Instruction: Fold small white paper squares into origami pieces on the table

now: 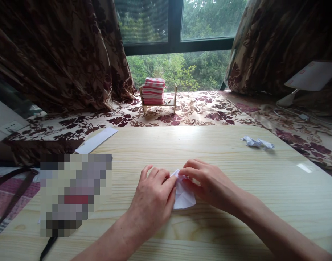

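A small piece of folded white paper lies on the pale wooden table, between both of my hands. My left hand rests on its left side, fingers curled and pressing down on the paper's upper edge. My right hand comes in from the right, fingertips pinching the same top corner. Much of the paper is hidden under my fingers.
A finished folded white paper figure lies at the table's far right. A white paper strip sits at the far left edge. A blurred-out patch covers the near left. Behind, a tiny wooden rack holding striped cloths stands on the floral windowsill.
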Motion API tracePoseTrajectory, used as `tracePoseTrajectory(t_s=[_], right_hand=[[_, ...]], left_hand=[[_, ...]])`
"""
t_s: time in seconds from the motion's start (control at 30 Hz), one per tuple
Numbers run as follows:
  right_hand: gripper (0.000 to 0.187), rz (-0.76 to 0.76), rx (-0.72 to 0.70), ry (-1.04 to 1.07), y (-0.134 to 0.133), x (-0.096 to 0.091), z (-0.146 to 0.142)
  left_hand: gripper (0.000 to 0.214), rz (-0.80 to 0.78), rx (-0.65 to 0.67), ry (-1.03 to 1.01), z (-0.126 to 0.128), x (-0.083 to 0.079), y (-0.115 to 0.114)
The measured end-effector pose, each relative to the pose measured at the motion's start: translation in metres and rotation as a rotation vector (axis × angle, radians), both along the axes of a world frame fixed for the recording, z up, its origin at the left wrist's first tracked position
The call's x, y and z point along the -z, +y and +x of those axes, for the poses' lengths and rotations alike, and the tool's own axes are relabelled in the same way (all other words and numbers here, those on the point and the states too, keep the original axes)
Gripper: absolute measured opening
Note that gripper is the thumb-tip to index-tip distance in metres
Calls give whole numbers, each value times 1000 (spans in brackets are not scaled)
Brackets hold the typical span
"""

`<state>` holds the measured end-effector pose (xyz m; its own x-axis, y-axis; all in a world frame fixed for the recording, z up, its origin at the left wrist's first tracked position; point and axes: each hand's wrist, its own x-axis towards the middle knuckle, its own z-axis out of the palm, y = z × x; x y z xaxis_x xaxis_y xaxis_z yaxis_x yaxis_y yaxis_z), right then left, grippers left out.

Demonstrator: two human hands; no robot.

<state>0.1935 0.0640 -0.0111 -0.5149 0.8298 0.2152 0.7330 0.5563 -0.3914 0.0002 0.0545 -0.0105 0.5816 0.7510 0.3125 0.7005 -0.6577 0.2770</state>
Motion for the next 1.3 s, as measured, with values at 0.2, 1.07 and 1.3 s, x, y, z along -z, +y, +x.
tracePoseTrajectory(t_s=[0.2,1.07,1.3], right_hand=[[17,-12,27,-22,-1,-2,1],[21,33,19,-81,-1,-4,1],[20,12,107,-115,-1,-5,-4]], left_hand=[[26,3,3,12,0,0,0],[21,-53,-79,-133,3,3,12],[22,-341,-172,10,13,-19,37]])
